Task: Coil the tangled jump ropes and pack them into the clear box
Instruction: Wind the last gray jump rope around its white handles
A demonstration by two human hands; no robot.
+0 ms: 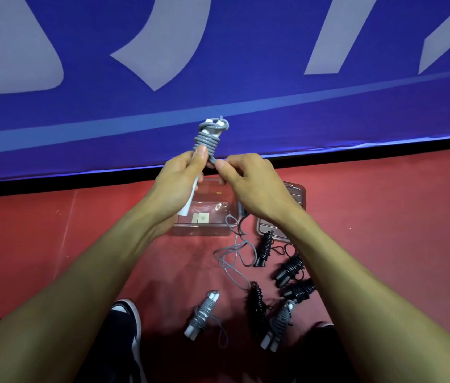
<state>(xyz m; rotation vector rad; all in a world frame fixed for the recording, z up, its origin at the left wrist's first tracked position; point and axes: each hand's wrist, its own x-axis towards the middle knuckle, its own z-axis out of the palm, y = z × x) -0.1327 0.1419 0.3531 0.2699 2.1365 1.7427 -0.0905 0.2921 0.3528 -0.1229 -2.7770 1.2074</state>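
Above red floor (384,217), left hand (174,183) grips handles (207,139); right hand (248,183) apparently pinches cord (214,160).

grey rope (209,142), red floor (384,217), blue banner (218,51)

Person, head-cam view: 2 bare forearms, no sleeves, no watch/rings seen. Left hand (182,178) & right hand (251,183) ungloved. Black low-top shoe w/ white sole edge & white side panel (127,322) bottom left; dark trousers, detail unclear.
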